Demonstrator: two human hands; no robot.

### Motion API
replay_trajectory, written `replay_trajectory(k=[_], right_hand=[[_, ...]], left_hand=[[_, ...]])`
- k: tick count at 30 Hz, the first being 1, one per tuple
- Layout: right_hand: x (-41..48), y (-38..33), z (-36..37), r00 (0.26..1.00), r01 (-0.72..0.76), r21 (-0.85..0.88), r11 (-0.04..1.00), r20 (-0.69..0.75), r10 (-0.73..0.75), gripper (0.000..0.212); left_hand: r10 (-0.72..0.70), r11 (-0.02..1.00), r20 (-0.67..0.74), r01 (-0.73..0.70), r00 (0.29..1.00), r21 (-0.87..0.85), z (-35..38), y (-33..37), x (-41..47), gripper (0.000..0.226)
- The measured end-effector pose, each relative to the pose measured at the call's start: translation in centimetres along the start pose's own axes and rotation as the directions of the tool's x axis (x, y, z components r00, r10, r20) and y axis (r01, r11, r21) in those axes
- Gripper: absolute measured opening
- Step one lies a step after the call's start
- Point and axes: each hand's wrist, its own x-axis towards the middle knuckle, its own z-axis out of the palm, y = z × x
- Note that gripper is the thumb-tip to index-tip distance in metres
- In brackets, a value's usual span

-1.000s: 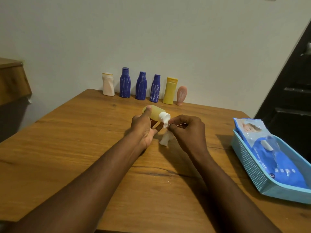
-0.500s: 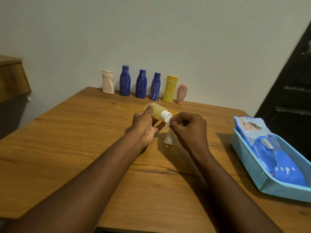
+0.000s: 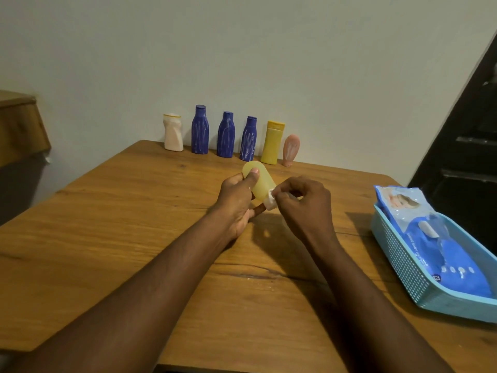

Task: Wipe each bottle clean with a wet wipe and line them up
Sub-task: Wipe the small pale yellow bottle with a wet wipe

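Six bottles point(image 3: 225, 134) already lined up at the surface's point(image 3: 134, 211) far edge, seventh pale yellow bottle point(image 3: 259, 181) held above mid-surface in left hand point(image 3: 236, 200) grip, right hand point(image 3: 304, 205) pinching its white cap point(image 3: 270, 201), so likely only finish-wipe and placement remain.

Forearms point(image 3: 172, 275), left hand point(image 3: 236, 203) and right hand point(image 3: 305, 205) are all bare.
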Motion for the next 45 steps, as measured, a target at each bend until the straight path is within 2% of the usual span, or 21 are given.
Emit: replay_trajectory(k=[4, 7, 9, 12, 15, 21, 25, 30, 33, 36, 42, 45], right_hand=[[0.4, 0.6, -0.4, 0.997, 0.006, -0.029, 1.000, -0.073, -0.008, 0.022], [0.3, 0.5, -0.3, 0.993, 0.028, -0.004, 1.000, -0.115, -0.029, 0.024], [0.2, 0.4, -0.2, 0.995, 0.043, 0.020, 0.999, -0.089, -0.041, 0.021], [0.0, 0.0, 0.0, 1.000, 0.002, 0.018, 1.000, 0.030, -0.003, 0.019], [0.2, 0.1, 0.1, 0.999, -0.040, 0.003, 0.999, 0.006, 0.040, 0.018], [0.8, 0.9, -0.8, 0.991, -0.020, 0.030, 0.999, -0.128, 0.024, 0.025], [0.9, 0.9, -0.8, 0.991, -0.037, 0.103, 0.994, -0.127, 0.050, 0.022], [0.8, 0.9, -0.8, 0.990, -0.039, 0.133, 0.990, -0.126, 0.056, 0.018], [0.7, 0.8, -0.6, 0.995, -0.070, 0.155, 0.985, -0.060, 0.080, 0.015], [0.7, 0.8, -0.5, 0.994, -0.099, 0.180, 0.979, -0.034, 0.107, 0.012], [1.1, 1.1, -1.3, 0.977, -0.108, 0.287, 0.952, -0.144, 0.155, 0.018], [1.1, 1.2, -1.3, 0.979, -0.112, 0.287, 0.951, -0.133, 0.156, 0.023]], left_hand=[[0.012, 1.000, 0.051, -0.012, 0.999, 0.018, 0.1, -0.1, -0.1, 0.049], [0.018, 0.999, 0.086, -0.021, 0.996, 0.037, 0.2, -0.3, -0.2, 0.049], [0.038, 0.998, 0.071, -0.042, 0.997, 0.053, 0.1, -0.3, 0.0, 0.049], [0.050, 0.996, 0.021, -0.052, 0.998, 0.069, -0.2, -0.1, 0.4, 0.054], [0.045, 0.996, 0.023, -0.047, 0.999, 0.073, -0.4, -0.1, 0.4, 0.055], [-0.036, 0.980, 0.207, -0.006, 0.978, 0.198, 0.0, -0.7, -0.2, 0.032], [-0.044, 0.967, 0.271, -0.027, 0.962, 0.253, -0.1, -0.6, -0.5, 0.034], [0.058, 0.945, 0.265, -0.139, 0.963, 0.297, -0.3, -0.2, -0.7, 0.033], [0.117, 0.944, 0.220, -0.177, 0.969, 0.277, -0.5, 0.1, -0.6, 0.034], [0.096, 0.946, 0.214, -0.156, 0.972, 0.284, -0.7, 0.2, -0.6, 0.036], [-0.005, 0.923, 0.344, -0.128, 0.939, 0.364, -0.5, -0.2, -1.2, 0.036], [0.016, 0.919, 0.332, -0.145, 0.943, 0.366, -0.3, -0.4, -1.2, 0.038]])
